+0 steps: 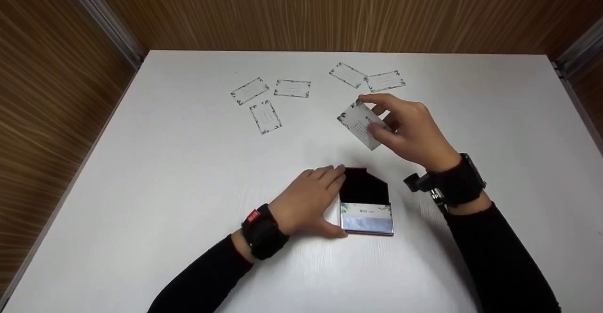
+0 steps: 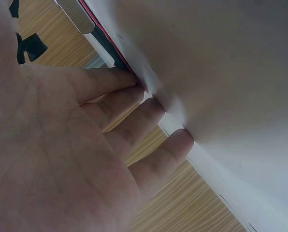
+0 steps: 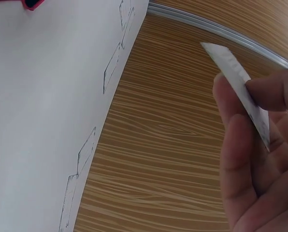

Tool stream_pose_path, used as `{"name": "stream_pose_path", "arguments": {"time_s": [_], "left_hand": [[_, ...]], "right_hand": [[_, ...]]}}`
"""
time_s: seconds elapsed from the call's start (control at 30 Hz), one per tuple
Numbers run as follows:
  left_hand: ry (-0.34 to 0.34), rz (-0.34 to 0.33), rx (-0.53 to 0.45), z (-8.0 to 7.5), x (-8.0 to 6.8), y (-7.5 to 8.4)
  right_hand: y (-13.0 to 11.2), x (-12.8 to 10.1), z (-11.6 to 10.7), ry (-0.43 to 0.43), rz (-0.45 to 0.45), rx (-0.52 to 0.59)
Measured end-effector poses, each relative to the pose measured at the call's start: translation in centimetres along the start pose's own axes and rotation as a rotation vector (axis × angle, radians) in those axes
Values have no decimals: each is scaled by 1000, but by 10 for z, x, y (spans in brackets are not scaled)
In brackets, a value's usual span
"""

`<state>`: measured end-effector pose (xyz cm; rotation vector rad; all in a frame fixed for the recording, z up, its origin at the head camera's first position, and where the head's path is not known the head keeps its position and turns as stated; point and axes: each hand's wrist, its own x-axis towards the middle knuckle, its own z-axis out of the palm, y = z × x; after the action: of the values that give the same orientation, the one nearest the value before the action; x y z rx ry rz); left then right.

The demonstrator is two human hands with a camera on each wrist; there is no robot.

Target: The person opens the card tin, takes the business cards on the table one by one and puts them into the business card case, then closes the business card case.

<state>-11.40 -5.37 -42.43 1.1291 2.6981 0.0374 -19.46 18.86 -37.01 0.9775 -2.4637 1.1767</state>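
Note:
Above the table, my right hand (image 1: 409,127) pinches a white card (image 1: 360,124) with leafy corners and printed lines between thumb and fingers. The same card (image 3: 238,79) appears nearly edge-on in the right wrist view. In front of me lies an open card case (image 1: 365,185) with a dark inner lid and a card (image 1: 365,211) in its lower pocket. My left hand (image 1: 313,200) rests on the table at the case's left side, fingers extended. Its fingertips (image 2: 134,79) touch the case's edge and the table in the left wrist view.
Three leaf-bordered cards (image 1: 265,117) lie apart at the back left of the white table (image 1: 165,185). Farther right, two more cards (image 1: 386,81) meet at a corner, beyond my right hand. Wood-grain panels (image 1: 301,11) stand behind and beside the table.

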Motion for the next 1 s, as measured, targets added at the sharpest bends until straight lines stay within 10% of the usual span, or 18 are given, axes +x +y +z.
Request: {"name": "stream_pose_path", "arguments": {"time_s": [0.53, 1.0], "left_hand": [[-27, -11, -8, 0, 1, 0], [-38, -18, -23, 0, 1, 0]], "right_hand": [[-3, -1, 0, -126, -61, 24], [-12, -4, 1, -703, 101, 56]]}}
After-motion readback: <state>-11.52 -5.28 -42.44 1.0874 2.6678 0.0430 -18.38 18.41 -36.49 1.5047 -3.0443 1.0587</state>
